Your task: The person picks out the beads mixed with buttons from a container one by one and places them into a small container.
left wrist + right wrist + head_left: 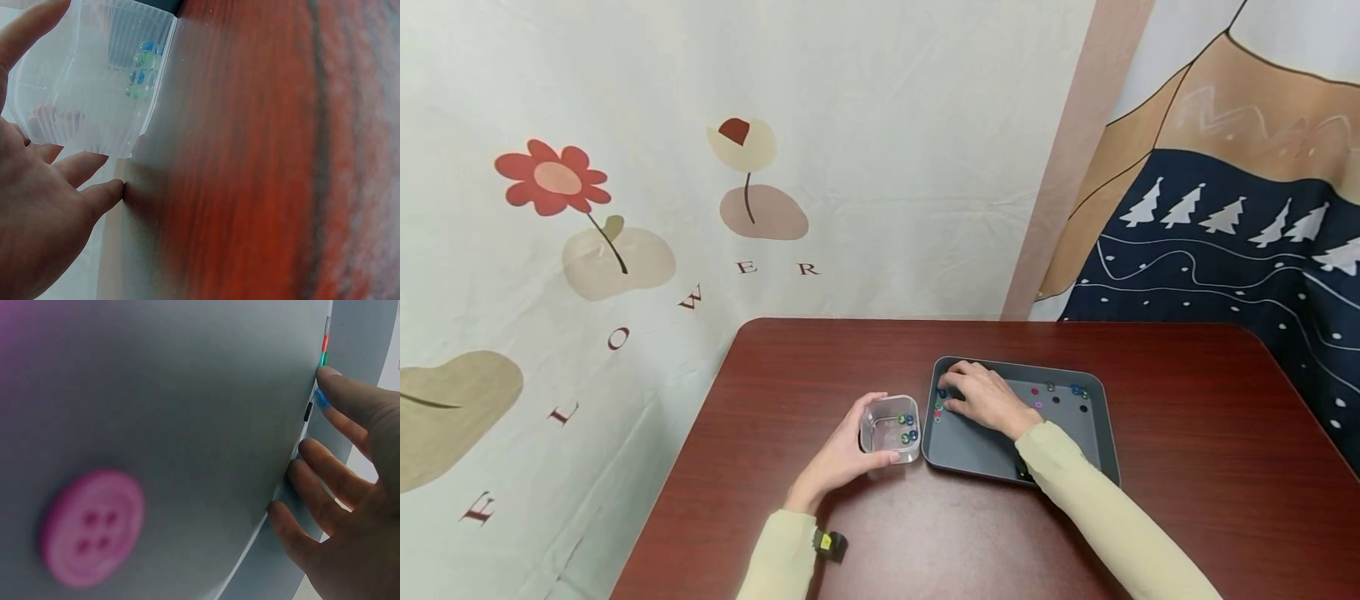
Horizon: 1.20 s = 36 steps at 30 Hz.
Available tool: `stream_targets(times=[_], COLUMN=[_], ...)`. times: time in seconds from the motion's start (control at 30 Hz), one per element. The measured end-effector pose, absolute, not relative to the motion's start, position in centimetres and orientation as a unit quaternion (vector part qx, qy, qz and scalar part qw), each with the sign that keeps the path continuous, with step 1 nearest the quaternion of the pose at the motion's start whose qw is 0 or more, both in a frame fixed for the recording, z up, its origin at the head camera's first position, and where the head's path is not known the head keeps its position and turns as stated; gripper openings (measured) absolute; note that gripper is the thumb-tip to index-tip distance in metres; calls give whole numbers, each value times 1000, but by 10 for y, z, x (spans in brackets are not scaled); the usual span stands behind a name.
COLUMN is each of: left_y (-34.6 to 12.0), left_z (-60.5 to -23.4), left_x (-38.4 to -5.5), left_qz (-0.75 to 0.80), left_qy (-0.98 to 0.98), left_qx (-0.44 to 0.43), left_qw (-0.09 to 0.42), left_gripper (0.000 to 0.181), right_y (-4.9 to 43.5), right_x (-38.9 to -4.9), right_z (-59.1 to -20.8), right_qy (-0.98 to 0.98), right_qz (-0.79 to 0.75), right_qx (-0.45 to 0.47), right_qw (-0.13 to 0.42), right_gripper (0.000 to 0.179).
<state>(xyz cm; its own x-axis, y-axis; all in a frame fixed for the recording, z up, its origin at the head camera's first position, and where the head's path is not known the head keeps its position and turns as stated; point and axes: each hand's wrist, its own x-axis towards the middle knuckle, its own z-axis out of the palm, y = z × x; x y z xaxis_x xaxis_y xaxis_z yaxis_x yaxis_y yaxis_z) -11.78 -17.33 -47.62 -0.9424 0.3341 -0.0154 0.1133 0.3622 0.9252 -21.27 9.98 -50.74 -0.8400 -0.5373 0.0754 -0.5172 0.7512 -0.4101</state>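
Note:
My left hand grips a clear plastic box by its sides, thumb at the near side and fingers at the far side. Several green and blue marbles lie in the box along one wall. Over the left part of a grey tray my right hand reaches down, fingers spread and slightly bent. A blue marble shows between its thumb and index fingertip. Beside the thumb, small coloured buttons lie near the tray's left wall.
In the tray's right half are a pink button, a red button, dark buttons and several marbles. The tray stands right beside the box on a reddish-brown table. A printed cloth hangs behind the table.

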Motion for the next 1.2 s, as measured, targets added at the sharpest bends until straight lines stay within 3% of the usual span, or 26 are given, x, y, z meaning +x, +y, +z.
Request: stream_targets(times=[0.7,1.2], left_y=[-172,-172], left_z=[-478,-474], left_x=[-116,-116], left_qz=[547,539], left_qy=[820,825], left_qx=[136,130], left_qw=[104,104], left_gripper=[92,93], right_y=[105,110], right_x=[-213,-207], right_z=[-510,-480], right_qy=[926,921], right_qz=[-224,-270], right_qx=[-302,-281], right_qw=[22,-5], right_gripper=[14,20])
